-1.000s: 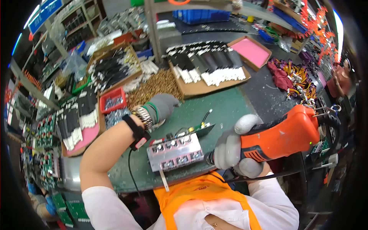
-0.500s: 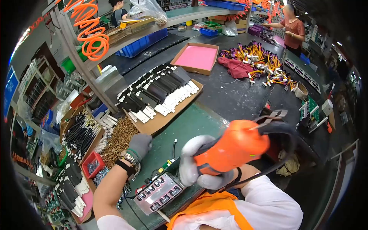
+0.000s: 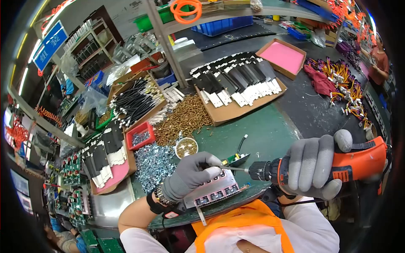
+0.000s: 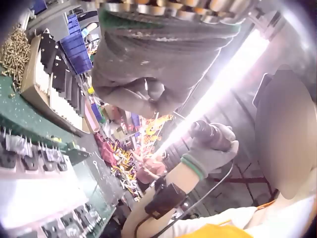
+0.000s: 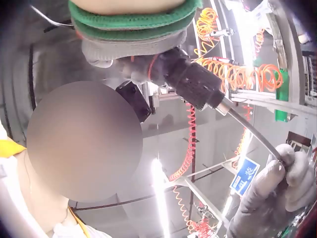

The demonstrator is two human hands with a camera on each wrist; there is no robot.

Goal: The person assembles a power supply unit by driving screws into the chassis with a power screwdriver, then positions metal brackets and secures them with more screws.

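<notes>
My right hand (image 3: 312, 164) grips an orange and black electric drill (image 3: 363, 160), held level with its chuck toward the left. A long thin driver bit (image 3: 236, 169) runs from the chuck to my left hand (image 3: 190, 176). The gloved left thumb and fingers pinch around the bit's tip (image 5: 281, 159). Something small and shiny shows between the left fingers in the left wrist view; I cannot tell whether it is a screw. Below the hands lies a silver metal plate (image 3: 214, 188) with black components in two rows. A circuit board (image 3: 233, 159) sits along its far side.
A white cup (image 3: 186, 147) stands beyond the left hand, before a heap of brass screws (image 3: 185, 114). Silver metal clips (image 3: 152, 166) lie left, by a red bin (image 3: 140, 135). A cardboard tray (image 3: 249, 105) of black and white parts stands behind; wire bundles (image 3: 344, 84) lie right.
My left hand has come back from beside the brass screws to the bit's tip. The drill has turned level and moved right, its bit now meeting the left fingers. The head view swung right, then back.
</notes>
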